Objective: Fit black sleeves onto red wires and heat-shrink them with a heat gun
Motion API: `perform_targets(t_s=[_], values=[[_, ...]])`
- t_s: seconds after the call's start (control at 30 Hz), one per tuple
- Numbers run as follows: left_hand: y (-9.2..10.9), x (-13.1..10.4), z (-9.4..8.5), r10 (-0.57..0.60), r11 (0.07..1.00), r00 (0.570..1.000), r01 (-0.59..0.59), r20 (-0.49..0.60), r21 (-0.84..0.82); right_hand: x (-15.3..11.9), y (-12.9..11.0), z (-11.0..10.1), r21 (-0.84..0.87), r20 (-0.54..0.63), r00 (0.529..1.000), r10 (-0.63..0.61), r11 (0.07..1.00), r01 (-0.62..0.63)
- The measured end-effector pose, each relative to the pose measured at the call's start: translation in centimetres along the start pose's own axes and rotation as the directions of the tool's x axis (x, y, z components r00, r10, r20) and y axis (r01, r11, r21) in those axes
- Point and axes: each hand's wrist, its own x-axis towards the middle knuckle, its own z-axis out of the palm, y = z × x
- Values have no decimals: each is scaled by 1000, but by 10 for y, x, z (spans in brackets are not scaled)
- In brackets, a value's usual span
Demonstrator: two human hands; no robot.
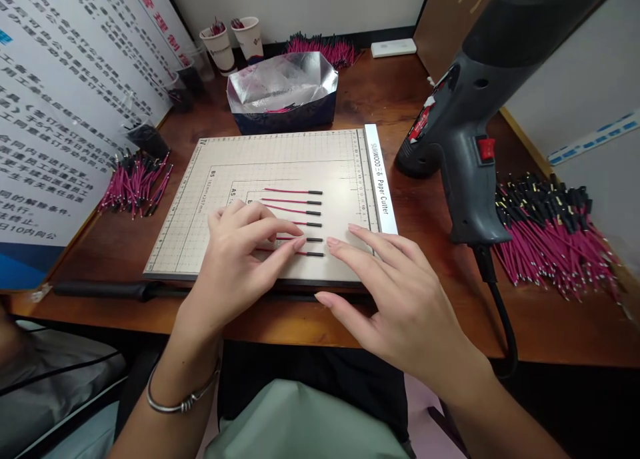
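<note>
Several short red wires with black sleeved ends (315,203) lie in a column on the paper cutter board (280,169), black ends to the right. My left hand (240,252) rests over their red ends. Its thumb and index fingertip close on one of the lower wires (314,239), and the hand hides part of the red lengths. My right hand (395,292) hovers just right of the black ends, fingers apart and holding nothing. Its index fingertip is close to the tip of that wire; whether they touch I cannot tell.
A grey heat gun (465,139) stands at the right with its cord. Wire piles lie at the right (555,239), left (135,182) and back (320,49). A foil-lined box (285,115) and paper cups (247,40) stand behind the board. The cutter handle (103,290) is front left.
</note>
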Motion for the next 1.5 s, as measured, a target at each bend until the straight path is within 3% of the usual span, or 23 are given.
perform_targets(t_s=[0.3,0.47,0.57,0.63,0.73,0.77,0.9,0.97,1.13,1.2,1.23,1.27,1.37,1.4,1.43,1.47,1.5], values=[[-4,4,1,1,999,999,0,44,-40,0,-1,6,-34,54,998,-18,999,20],[-4,3,0,-13,999,999,15,29,-53,-2,9,-9,30,-3,1000,17,999,-17],[-5,3,-4,-9,997,1000,9,12,-77,3,35,-25,-115,-172,972,162,976,-183],[-7,3,-6,7,994,1000,-9,-14,-106,7,58,-30,-294,-238,925,297,885,-360],[-10,1,-8,38,987,998,-46,-50,-153,11,86,-28,-327,-125,879,460,817,-474],[-11,-1,-8,36,984,997,-46,-63,-170,11,92,-26,-344,-140,871,470,802,-488],[-13,-6,-7,-12,974,994,-12,-107,-225,7,105,-15,-402,-243,916,319,827,-394],[-14,-7,-7,-18,972,994,-9,-112,-233,6,106,-11,-404,-302,914,271,832,-380],[-15,-7,-6,-14,976,987,-21,-161,-219,17,99,-5,-284,-380,856,350,837,-468],[-16,-7,-4,-37,973,979,-9,-199,-229,31,95,-3,-3,-481,767,424,874,-485],[-17,-7,-3,-54,972,975,2,-217,-236,40,94,-3,214,-518,697,495,864,-455],[-17,-7,-2,-72,970,969,13,-235,-244,51,93,-3,512,-476,625,619,772,-375],[-19,-7,2,-113,960,952,30,-283,-279,84,93,-10,758,-278,639,718,572,-313],[-20,-7,3,-123,957,948,34,-295,-289,94,94,-14,948,-49,590,806,223,-225],[-20,-7,3,-131,954,943,37,-305,-298,103,95,-18,990,139,557,819,-108,-89],[-20,-7,4,-139,952,940,40,-310,-305,110,96,-22,925,287,546,787,-376,56],[-20,-7,4,-145,950,939,43,-312,-310,115,98,-26,797,407,549,730,-578,177]])
